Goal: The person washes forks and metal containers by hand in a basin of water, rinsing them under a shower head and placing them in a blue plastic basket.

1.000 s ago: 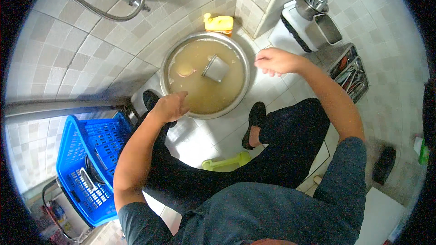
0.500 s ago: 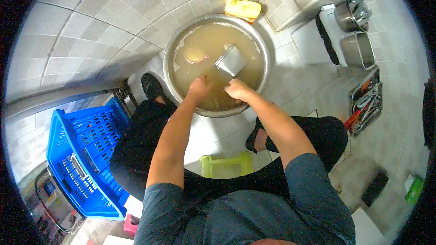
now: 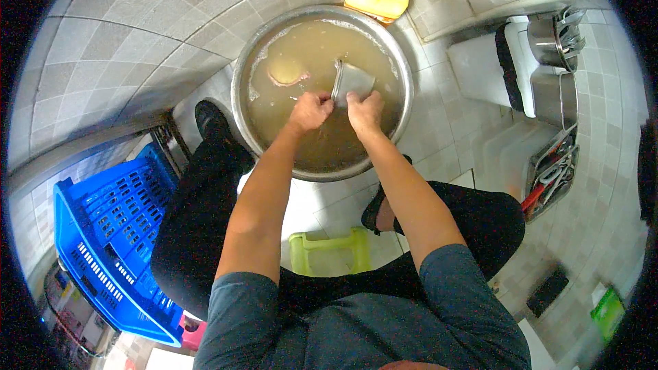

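Observation:
A large round metal basin (image 3: 240,96) of cloudy brownish water stands on the floor before me. In it a steel container (image 3: 358,79), boxy with a rim, lies tilted, partly out of the water. My right hand (image 3: 366,111) grips the container's near end, thumb on its side. My left hand (image 3: 313,110) is closed beside the container's rim, fingertips at the water; whether it holds anything is hidden. A round yellowish thing with a pink edge (image 3: 288,72) floats at the left of the basin.
A yellow jug (image 3: 377,1) stands behind the basin. At right are steel containers (image 3: 554,96) and a tray of utensils (image 3: 554,175). A blue plastic basket (image 3: 130,226) stands left of my leg. A green stool (image 3: 329,243) is below me.
Both hands have moved forward to the steel container. My right hand has taken hold of it, and my left hand has come up beside its rim. The view has shifted slightly.

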`<state>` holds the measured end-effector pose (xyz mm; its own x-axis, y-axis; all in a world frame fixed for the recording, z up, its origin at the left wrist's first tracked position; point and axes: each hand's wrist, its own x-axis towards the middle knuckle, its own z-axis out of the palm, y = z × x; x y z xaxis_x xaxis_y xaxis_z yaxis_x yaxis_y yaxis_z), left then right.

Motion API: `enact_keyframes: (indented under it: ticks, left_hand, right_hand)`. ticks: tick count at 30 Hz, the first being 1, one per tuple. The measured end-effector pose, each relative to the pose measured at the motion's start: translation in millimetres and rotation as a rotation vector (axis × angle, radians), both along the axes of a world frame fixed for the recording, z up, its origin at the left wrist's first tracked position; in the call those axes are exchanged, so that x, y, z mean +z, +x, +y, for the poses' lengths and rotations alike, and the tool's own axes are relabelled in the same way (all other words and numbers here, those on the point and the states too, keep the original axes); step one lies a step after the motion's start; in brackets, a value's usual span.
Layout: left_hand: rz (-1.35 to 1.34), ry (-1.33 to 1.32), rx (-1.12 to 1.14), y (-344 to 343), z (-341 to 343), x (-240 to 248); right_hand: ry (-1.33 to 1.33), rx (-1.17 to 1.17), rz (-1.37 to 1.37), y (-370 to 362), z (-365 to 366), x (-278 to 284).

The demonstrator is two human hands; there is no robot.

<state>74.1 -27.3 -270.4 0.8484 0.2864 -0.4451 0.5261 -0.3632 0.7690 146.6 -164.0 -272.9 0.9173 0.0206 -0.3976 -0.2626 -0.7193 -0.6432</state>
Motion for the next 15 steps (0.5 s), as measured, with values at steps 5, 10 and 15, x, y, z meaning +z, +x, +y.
enact_keyframes:
  ticks: [5,10,15]
  left_hand:
    - [-0.101,-0.208,0.115,-0.5,-22.4,1.3]
    - [-0.207,-0.128,0.173,-3.8,-27.5,-20.7]
    - [-0.089,-0.116,0.231,-2.4,-29.6,-18.8]
  right_hand:
    - [-0.016,0.18,-0.088,-3.2,1.8,15.3]
    - [-0.068,0.275,-0.057,0.4,4.2,18.2]
    - [0.019,0.322,-0.076,5.4,-0.9,9.3]
